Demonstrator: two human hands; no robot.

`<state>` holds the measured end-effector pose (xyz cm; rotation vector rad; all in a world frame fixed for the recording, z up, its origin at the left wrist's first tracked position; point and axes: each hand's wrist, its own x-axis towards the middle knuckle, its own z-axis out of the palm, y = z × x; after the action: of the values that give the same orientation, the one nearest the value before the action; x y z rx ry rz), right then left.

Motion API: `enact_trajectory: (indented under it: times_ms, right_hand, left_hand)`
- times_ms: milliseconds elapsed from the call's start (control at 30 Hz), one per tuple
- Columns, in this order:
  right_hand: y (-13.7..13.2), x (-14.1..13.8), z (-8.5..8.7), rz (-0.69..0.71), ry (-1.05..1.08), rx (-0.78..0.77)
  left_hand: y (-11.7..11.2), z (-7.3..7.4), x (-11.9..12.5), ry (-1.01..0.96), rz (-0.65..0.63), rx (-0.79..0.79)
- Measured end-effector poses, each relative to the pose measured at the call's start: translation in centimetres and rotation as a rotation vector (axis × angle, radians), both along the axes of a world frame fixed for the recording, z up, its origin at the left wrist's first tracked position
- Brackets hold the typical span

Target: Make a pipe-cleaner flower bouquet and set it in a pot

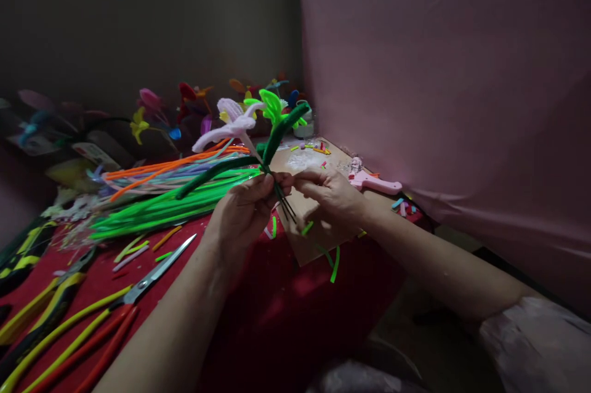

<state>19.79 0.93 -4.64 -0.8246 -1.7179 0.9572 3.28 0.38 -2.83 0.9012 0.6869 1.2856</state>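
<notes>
A lilac pipe-cleaner flower (233,125) stands upright, its stem and several dark wires pinched between the thumb and fingers of my left hand (247,202). Long dark green pipe-cleaner leaves (286,128) branch out of the same stem, one to the left and one up to the right. Close beside the stem, my right hand (330,190) has its thumb and fingertips pressed together; whatever they grip is too small to make out. Behind the leaf shows a bright green flower (273,108); whether it belongs to the held bunch I cannot tell.
Bundles of green pipe cleaners (152,211) and orange ones (180,162) lie left on the red cloth (277,331). Scissors (157,273) and yellow-black pliers (60,288) are nearer. A pink glue gun (376,183) rests by the cardboard (305,245). Finished flowers (150,100) stand behind.
</notes>
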Motion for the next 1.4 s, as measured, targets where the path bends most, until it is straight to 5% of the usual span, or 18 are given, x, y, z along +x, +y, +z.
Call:
enact_trajectory:
  times_ms: [167,400,733,900,1400]
  right_hand:
    - [1.0,-0.3,0.0,0.025,-0.008,0.075]
    - [1.4,-1.8,-0.2,-0.032,0.092,-0.027]
    - [1.2,1.4,2.0,-0.075,0.153,-0.109]
    - [0.4,0.1,3.0,0.1,0.195,-0.171]
    - [0.8,-1.8,1.8,0.015,0.244,-0.255]
  left_hand:
    - [0.2,0.3,-0.1,-0.009,0.045,-0.019]
    - [0.8,-0.2,-0.6,-0.043,0.069,-0.08]
    - [0.4,-0.2,-0.2,0.053,0.043,-0.089]
    - [0.5,-1.0,-0.3,0.123,-0.003,0.007]
    - [-0.5,-0.4,0.3,0.323,0.003,0.007]
